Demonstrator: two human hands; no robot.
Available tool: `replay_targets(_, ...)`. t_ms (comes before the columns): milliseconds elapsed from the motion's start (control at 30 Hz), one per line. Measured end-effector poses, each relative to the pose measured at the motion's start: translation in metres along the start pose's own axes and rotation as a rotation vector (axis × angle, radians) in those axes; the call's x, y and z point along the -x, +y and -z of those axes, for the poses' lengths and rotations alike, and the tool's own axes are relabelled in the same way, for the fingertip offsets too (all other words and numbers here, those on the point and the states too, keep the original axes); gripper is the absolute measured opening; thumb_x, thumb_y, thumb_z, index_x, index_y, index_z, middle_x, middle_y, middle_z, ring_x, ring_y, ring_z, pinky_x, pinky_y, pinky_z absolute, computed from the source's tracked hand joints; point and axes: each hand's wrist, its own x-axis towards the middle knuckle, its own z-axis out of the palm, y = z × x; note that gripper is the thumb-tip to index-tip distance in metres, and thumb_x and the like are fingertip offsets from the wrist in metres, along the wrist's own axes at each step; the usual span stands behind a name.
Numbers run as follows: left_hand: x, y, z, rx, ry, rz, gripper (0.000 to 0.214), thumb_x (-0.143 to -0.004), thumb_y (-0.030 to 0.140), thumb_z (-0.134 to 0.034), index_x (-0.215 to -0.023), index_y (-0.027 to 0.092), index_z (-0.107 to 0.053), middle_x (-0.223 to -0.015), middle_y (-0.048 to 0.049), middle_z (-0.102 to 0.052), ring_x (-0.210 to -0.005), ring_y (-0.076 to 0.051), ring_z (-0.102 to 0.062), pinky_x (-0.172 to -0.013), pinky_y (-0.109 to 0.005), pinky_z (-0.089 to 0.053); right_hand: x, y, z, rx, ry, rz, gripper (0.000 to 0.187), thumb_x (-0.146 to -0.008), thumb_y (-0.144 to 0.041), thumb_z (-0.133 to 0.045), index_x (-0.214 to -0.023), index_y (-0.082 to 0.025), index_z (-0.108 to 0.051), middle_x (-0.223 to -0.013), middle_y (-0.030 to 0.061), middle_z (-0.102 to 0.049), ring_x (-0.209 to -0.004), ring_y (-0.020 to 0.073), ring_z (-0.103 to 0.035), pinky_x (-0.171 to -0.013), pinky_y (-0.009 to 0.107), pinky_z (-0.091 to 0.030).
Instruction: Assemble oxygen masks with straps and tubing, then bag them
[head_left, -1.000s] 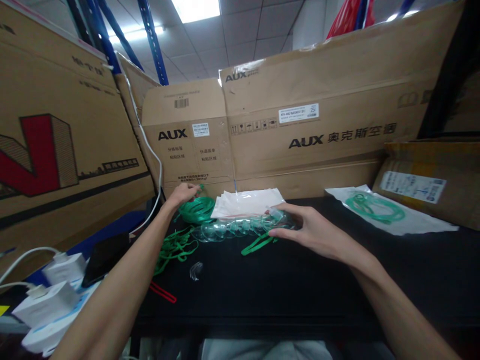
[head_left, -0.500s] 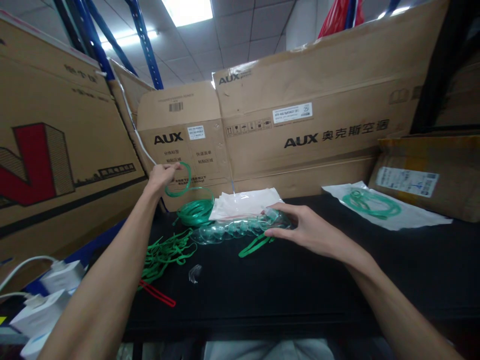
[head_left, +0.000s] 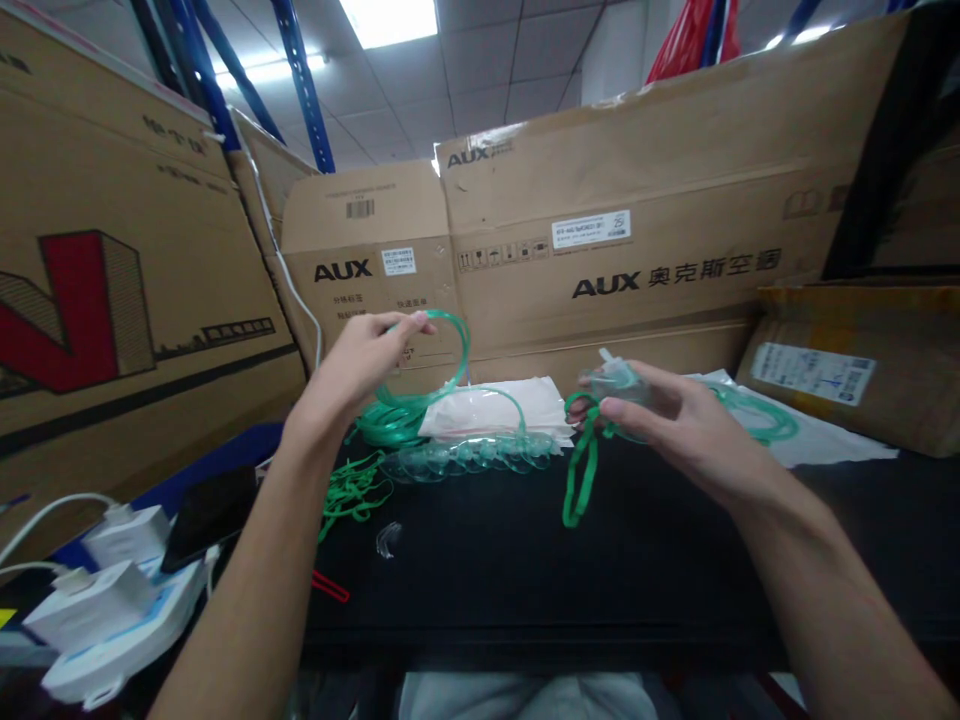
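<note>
My left hand [head_left: 365,357] is raised above the black table [head_left: 525,570] and pinches a loop of clear green tubing [head_left: 450,365] that trails down to a coil of tubing [head_left: 390,420]. My right hand [head_left: 671,420] is lifted too, closed on a clear plastic mask [head_left: 619,385] whose green elastic strap [head_left: 581,465] hangs below it. Between the hands, on the table, lies a row of nested clear masks [head_left: 469,457] in front of a stack of white plastic bags [head_left: 495,408]. Loose green straps [head_left: 351,490] lie to the left.
Large AUX cardboard boxes [head_left: 637,230] wall the back and left. A bagged green tubing set [head_left: 757,425] lies at right beside a labelled carton [head_left: 847,365]. White chargers [head_left: 112,600] and a black phone [head_left: 206,505] sit at left. A small clear part [head_left: 388,538] and a red strip [head_left: 330,585] lie near.
My left hand lifted tubing from the coil and swung it up and rightward. My right hand pulled one mask off the row and raised it, its strap now dangling.
</note>
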Motion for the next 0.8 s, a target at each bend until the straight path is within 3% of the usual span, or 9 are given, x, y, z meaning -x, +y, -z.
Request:
replay_targets(133, 0.059, 0.021, -0.027, -0.038, -0.165, -0.068, 0.044, -0.098, 0.054, -0.05, -0.099, 0.021, -0.08, -0.097, -0.0031, -0.078, -0.083, -0.021, -0.064, -0.075, -0.03, -0.046, 0.01, -0.008, 0.019, -0.095, 0.075, 0.015, 0.028, -0.084, -0.044, -0.081, -0.105, -0.025, -0.078, -0.092, 0.0037, -0.082, -0.088, 0.0206, -0.077, -0.082, 0.028, -0.06)
replay_targets(233, 0.102, 0.026, -0.043, -0.121, -0.13, -0.183, 0.031, -0.1, 0.041, -0.055, -0.096, 0.019, -0.076, -0.091, -0.0029, -0.075, -0.078, -0.019, -0.064, -0.076, -0.03, -0.045, 0.018, -0.017, 0.028, -0.042, 0.112, 0.049, 0.029, -0.082, -0.046, -0.082, -0.103, -0.026, -0.079, -0.09, 0.0041, -0.082, -0.085, 0.0204, -0.078, -0.079, 0.025, -0.062)
replay_targets(367, 0.159, 0.0, -0.065, -0.197, -0.231, -0.43, 0.026, -0.105, 0.028, -0.048, -0.11, 0.019, -0.072, -0.096, -0.0056, -0.069, -0.088, -0.02, -0.065, -0.082, -0.031, -0.051, 0.028, -0.029, 0.032, 0.027, 0.124, 0.1, 0.029, -0.081, -0.05, -0.082, -0.101, -0.028, -0.08, -0.087, 0.0031, -0.082, -0.08, 0.0202, -0.078, -0.073, 0.024, -0.063)
replay_targets(467, 0.191, -0.025, -0.078, -0.278, -0.433, -0.449, 0.027, -0.104, 0.027, -0.052, -0.127, 0.026, -0.066, -0.106, -0.005, -0.068, -0.099, -0.023, -0.065, -0.093, -0.04, -0.054, 0.032, -0.036, 0.029, 0.075, 0.091, 0.117, 0.028, -0.082, -0.052, -0.081, -0.101, -0.03, -0.08, -0.088, 0.0019, -0.081, -0.078, 0.0194, -0.077, -0.069, 0.023, -0.063)
replay_targets(567, 0.205, -0.031, -0.08, -0.314, -0.562, -0.387, 0.042, -0.099, 0.042, -0.061, -0.14, 0.03, -0.058, -0.119, -0.0057, -0.066, -0.109, -0.028, -0.063, -0.097, -0.05, -0.054, 0.031, -0.041, 0.022, 0.165, 0.01, 0.134, 0.026, -0.083, -0.053, -0.08, -0.099, -0.033, -0.081, -0.088, -0.0001, -0.081, -0.078, 0.0165, -0.076, -0.068, 0.02, -0.06)
replay_targets(633, 0.202, -0.026, -0.077, -0.297, -0.6, -0.365, 0.044, -0.101, 0.045, -0.057, -0.141, 0.03, -0.056, -0.123, -0.0057, -0.065, -0.111, -0.028, -0.062, -0.098, -0.05, -0.055, 0.03, -0.043, 0.018, 0.204, -0.035, 0.132, 0.023, -0.083, -0.052, -0.08, -0.099, -0.034, -0.08, -0.089, -0.0016, -0.081, -0.079, 0.0157, -0.075, -0.068, 0.019, -0.059)
replay_targets(800, 0.173, -0.015, -0.072, -0.291, -0.574, -0.373, 0.036, -0.108, 0.03, -0.039, -0.139, 0.029, -0.058, -0.126, -0.0062, -0.064, -0.113, -0.025, -0.061, -0.1, -0.047, -0.054, 0.029, -0.045, 0.015, 0.232, -0.07, 0.101, 0.022, -0.083, -0.047, -0.081, -0.103, -0.037, -0.078, -0.093, -0.0041, -0.078, -0.078, 0.0143, -0.072, -0.067, 0.02, -0.057)
